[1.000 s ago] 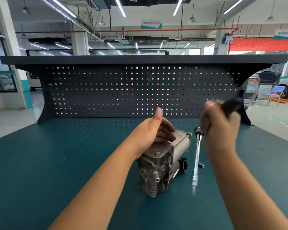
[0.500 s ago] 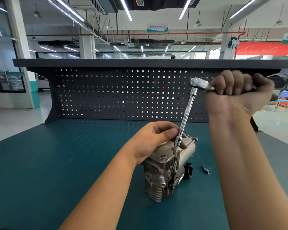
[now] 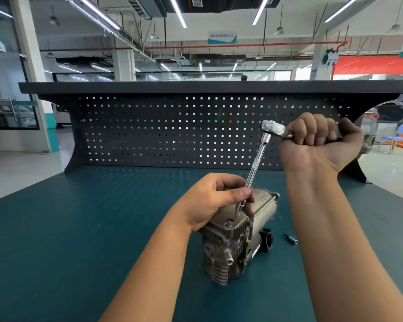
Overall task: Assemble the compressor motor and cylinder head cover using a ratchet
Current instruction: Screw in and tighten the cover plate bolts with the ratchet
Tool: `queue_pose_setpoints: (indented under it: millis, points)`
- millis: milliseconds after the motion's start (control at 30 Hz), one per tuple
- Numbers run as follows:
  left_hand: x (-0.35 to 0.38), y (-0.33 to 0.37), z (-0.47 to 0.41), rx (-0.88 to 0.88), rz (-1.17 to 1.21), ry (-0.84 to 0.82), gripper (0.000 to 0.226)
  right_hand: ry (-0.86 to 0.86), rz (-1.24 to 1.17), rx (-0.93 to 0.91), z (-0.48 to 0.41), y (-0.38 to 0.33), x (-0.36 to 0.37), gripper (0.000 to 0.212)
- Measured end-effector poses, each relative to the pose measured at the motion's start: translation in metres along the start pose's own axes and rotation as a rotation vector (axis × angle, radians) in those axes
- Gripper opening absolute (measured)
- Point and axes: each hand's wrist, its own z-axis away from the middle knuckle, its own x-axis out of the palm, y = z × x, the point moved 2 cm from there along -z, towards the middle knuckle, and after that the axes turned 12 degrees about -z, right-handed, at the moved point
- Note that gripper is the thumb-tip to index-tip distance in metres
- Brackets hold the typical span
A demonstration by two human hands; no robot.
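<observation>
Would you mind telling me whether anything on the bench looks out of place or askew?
Only minor things. A small loose bit lies on the green mat right of the compressor. The long extension under the ratchet leans right rather than standing straight over the bolt; the left hand pinches it, the right hand grips the ratchet.

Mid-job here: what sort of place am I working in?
Most likely a vehicle repair or training workshop: a workbench with a teal mat and a black pegboard back, a ratchet set on a compressor, and what look like parked cars beyond the bench.
</observation>
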Motion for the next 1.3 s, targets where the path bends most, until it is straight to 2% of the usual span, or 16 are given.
queue_pose_setpoints:
  millis: [200,467,600,733,867,1067,1133,1233,1300]
  points:
    - [0.001,0.0,0.0,0.022,0.014,-0.021,0.012,-0.001,-0.039,0.018,-0.002,0.0,-0.004,0.033]
    - [-0.002,0.001,0.0,0.022,0.02,-0.008,0.015,-0.034,0.044,-0.003,0.0,0.006,0.0,0.032]
    - [-0.003,0.002,0.0,0.012,0.056,-0.013,0.013,-0.119,0.206,-0.048,0.005,0.01,0.005,0.031]
    - [-0.001,0.002,-0.001,0.01,0.061,0.015,0.013,-0.277,0.372,-0.06,0.017,0.016,0.012,0.031]
    - [-0.002,0.002,-0.002,0.01,0.024,0.048,0.021,-0.444,0.515,-0.094,0.03,0.028,0.016,0.038]
    - [-0.009,0.0,0.0,0.057,0.026,0.098,0.031,-0.59,0.659,-0.061,0.046,0.052,0.019,0.024]
    - [-0.01,-0.002,-0.001,0.055,0.046,0.106,0.037,-0.61,0.77,-0.134,0.051,0.055,0.017,0.027]
    - [-0.013,-0.007,-0.003,0.033,0.055,0.155,0.043,-0.716,1.058,-0.326,0.062,0.058,0.015,0.028]
    - [-0.013,-0.007,-0.003,0.031,0.045,0.186,0.039,-0.725,1.101,-0.323,0.068,0.062,0.015,0.026]
